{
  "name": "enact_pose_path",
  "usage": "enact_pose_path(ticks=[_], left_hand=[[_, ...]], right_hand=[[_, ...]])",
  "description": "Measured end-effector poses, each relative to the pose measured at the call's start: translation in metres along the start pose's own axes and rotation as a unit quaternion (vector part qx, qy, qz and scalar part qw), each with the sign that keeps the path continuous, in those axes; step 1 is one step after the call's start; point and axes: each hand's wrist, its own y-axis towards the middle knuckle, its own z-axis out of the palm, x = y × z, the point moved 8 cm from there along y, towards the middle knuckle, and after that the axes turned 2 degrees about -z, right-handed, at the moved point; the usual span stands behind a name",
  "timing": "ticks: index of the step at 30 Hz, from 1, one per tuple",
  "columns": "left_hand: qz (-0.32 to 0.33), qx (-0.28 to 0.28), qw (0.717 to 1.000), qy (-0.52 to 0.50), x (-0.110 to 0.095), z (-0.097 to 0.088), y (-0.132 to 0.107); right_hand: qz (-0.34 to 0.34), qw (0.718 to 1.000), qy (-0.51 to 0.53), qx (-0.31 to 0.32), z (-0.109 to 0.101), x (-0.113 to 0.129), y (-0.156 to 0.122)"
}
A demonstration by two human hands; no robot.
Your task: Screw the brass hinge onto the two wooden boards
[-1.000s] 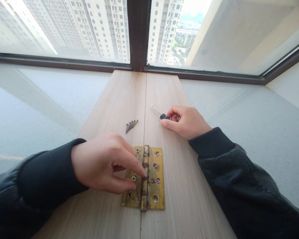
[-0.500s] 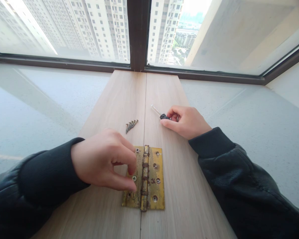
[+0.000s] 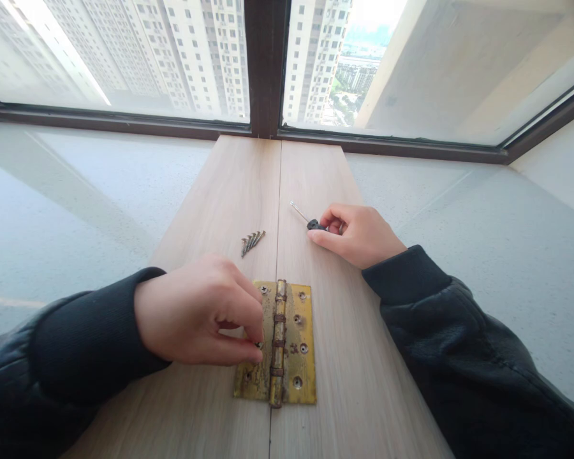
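Note:
A worn brass hinge (image 3: 307, 331) lies opened flat across the seam between two pale wooden boards (image 3: 229, 185). My left hand (image 3: 205, 312) is over its left leaf, thumb and forefinger pinched on a screw (image 3: 259, 345) that stands in a hole there and is mostly hidden by the fingertips. Another screw (image 3: 264, 289) sits in the top hole of that leaf, while the right leaf's holes hold no screw heads. My right hand (image 3: 358, 233) rests on the right board, closed around the black handle of a screwdriver (image 3: 316, 224) whose shaft points to the upper left.
Several loose screws (image 3: 253, 242) lie in a row on the left board, beyond the hinge. The boards rest on a white speckled sill (image 3: 440, 197). Dark window frames (image 3: 387, 143) with glass panes border the far side.
My left thumb and forefinger have closed together over the screw, which was visible between them before. My right hand and the screwdriver have stayed put.

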Motion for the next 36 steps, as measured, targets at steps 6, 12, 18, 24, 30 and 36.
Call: enact_pose_path(ticks=[6, 12, 18, 24, 30, 36], left_hand=[[-0.002, -0.082, 0.996, 0.025, 0.004, -0.016, -0.004], [-0.268, -0.279, 0.898, 0.209, 0.057, -0.069, -0.028], [-0.332, -0.179, 0.910, 0.170, 0.086, -0.059, -0.028], [-0.370, -0.169, 0.899, 0.161, 0.085, -0.057, -0.030], [-0.415, -0.157, 0.865, 0.233, 0.085, -0.064, -0.036], [-0.374, -0.126, 0.872, 0.288, 0.077, -0.065, -0.035]], right_hand=[[0.001, 1.000, -0.005, 0.003, 0.000, -0.001, 0.000], [0.000, 1.000, -0.008, 0.006, 0.000, 0.000, 0.000], [0.001, 1.000, -0.013, 0.010, 0.000, 0.002, 0.000], [0.001, 1.000, -0.015, 0.012, 0.002, 0.001, 0.000], [0.001, 1.000, -0.013, 0.011, 0.002, 0.001, 0.000], [0.004, 1.000, -0.013, 0.007, 0.000, 0.000, 0.000]])
